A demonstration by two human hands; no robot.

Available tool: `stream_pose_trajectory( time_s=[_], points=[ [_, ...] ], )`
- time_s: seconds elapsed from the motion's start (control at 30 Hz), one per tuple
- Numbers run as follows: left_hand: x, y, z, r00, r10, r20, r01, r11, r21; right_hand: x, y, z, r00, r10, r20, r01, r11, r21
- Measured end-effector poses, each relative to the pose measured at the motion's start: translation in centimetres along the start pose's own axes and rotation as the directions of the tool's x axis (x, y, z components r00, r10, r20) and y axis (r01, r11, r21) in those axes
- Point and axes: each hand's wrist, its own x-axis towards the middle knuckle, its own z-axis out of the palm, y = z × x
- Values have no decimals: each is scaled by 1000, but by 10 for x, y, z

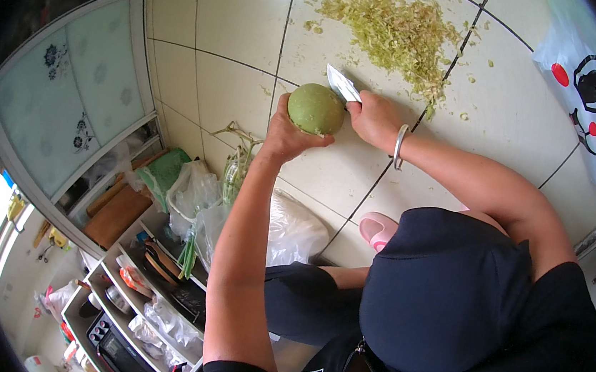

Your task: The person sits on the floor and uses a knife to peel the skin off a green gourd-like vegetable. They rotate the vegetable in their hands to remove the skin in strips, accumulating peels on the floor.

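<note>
My left hand (289,139) holds up a round green fruit or vegetable (316,109), its kind not certain, with the palm and thumb under its lower left side. A knife with a wide pale blade (343,84) is gripped in my right hand (375,119), close by on the right. Its blade points up and left beside the round thing; whether the two touch is hard to tell. Beyond them, a heap of yellow-green shavings (404,32) lies on the tiled floor (233,80), with loose bits scattered round it.
Filled plastic bags (294,226) and leafy stems (235,172) lie near my left arm. At the left stand a cabinet with frosted doors (76,84) and a shelf unit (128,277) holding a black oven (121,349). A printed plastic bag (591,101) is at the right. A pink slipper (374,228) shows below.
</note>
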Motion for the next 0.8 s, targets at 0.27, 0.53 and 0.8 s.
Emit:
stream_pose_trajectory(
  time_s=[0.27,0.53,0.8],
  points=[
    [4,-2,0,1000,-1,25,1,1000,3,6,-13,0,994,-108,-35,109,993,36],
    [-1,2,0,999,-41,-6,42,998,53,-1,0,6,995,-100,4,99,994,46],
    [2,-4,-1,1000,-25,-7,25,997,66,-3,3,2,998,-38,52,36,999,39]
  ],
)
